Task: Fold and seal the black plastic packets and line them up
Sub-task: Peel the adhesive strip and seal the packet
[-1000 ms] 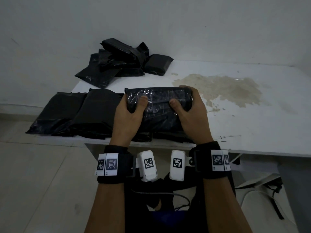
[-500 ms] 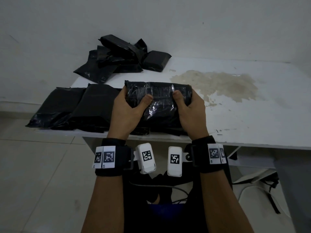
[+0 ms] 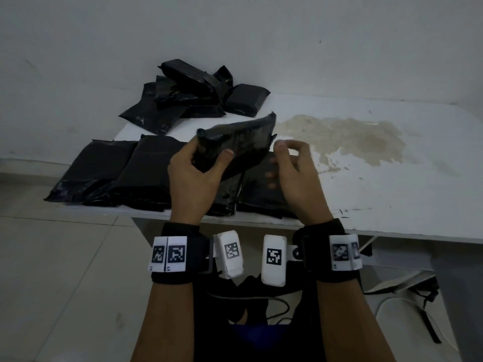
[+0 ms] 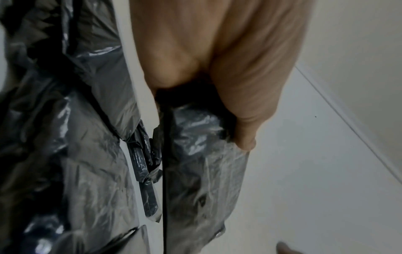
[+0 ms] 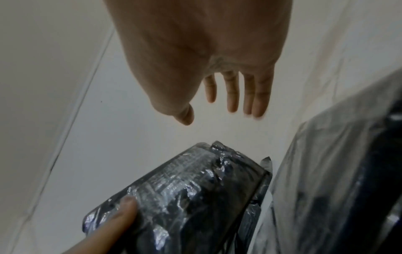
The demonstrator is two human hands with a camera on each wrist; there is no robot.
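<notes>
My left hand [image 3: 209,155] grips a folded black packet [image 3: 239,142] by its left end, thumb on top, and holds it tilted above the table with its right end raised. In the left wrist view the thumb [image 4: 245,141] presses the shiny packet [image 4: 202,171]. My right hand [image 3: 279,158] hovers just right of the packet, fingers relaxed and empty; in the right wrist view the right hand [image 5: 217,111] is spread above the packet [image 5: 195,189]. Flat black packets [image 3: 146,171] lie side by side along the table's front edge, one [image 3: 261,194] under my hands.
A loose pile of black packets [image 3: 193,92] lies at the back left against the wall. The white table [image 3: 392,194] has a brownish stain [image 3: 352,137] at centre right. Tiled floor [image 3: 65,257] lies left of the table; a white object with straps sits under its right side.
Both hands were gripping the folded packet low over the row. The right hand has let go and opened; the left hand has lifted the packet and tilted it.
</notes>
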